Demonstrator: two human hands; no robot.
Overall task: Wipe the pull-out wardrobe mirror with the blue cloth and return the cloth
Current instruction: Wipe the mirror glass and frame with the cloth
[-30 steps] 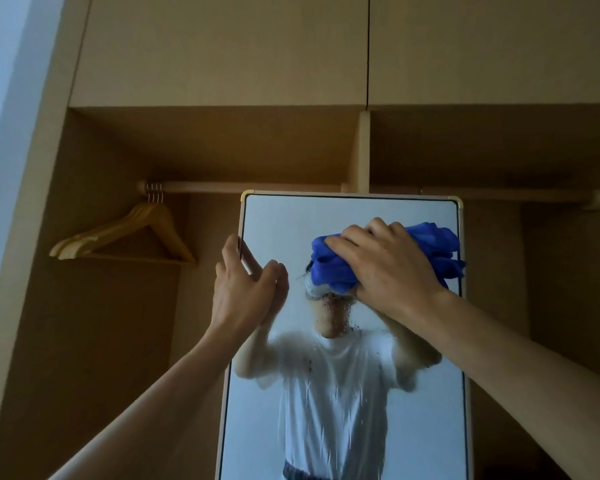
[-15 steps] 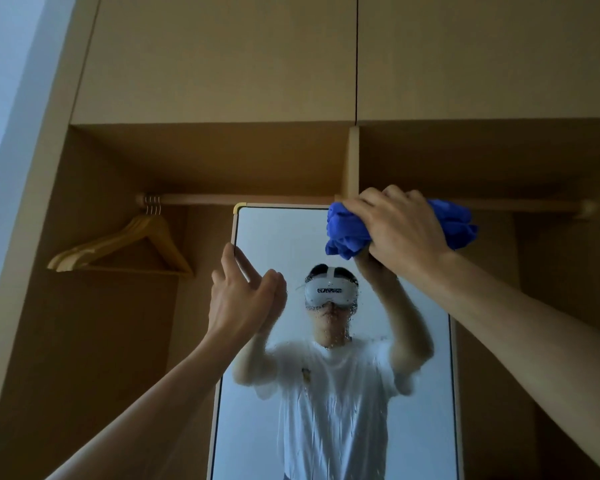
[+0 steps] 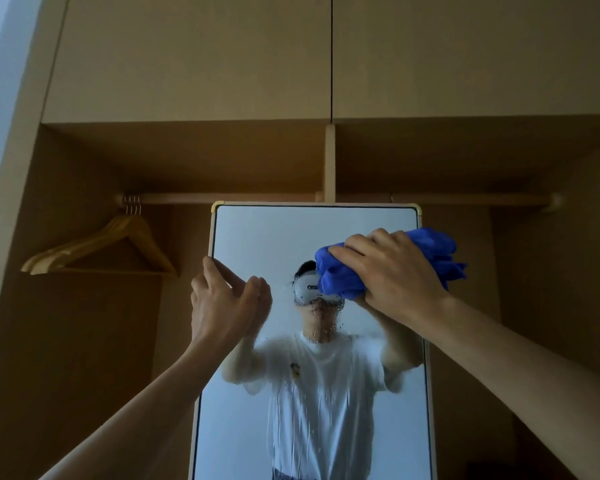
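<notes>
Two hands are up at one mirror. The left hand holds the mirror's left frame edge, fingers curled round it and thumb at the front. The right hand grips one bunched blue cloth, pressing it on the glass near the upper right corner. Droplets and streaks cover the lower glass. Behind, one rail carries about three wooden hangers, bunched at its left end.

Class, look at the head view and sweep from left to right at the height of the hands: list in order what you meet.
Wooden hangers → left hand gripping the mirror's left edge → blue cloth → right hand holding the cloth against the glass.
</notes>
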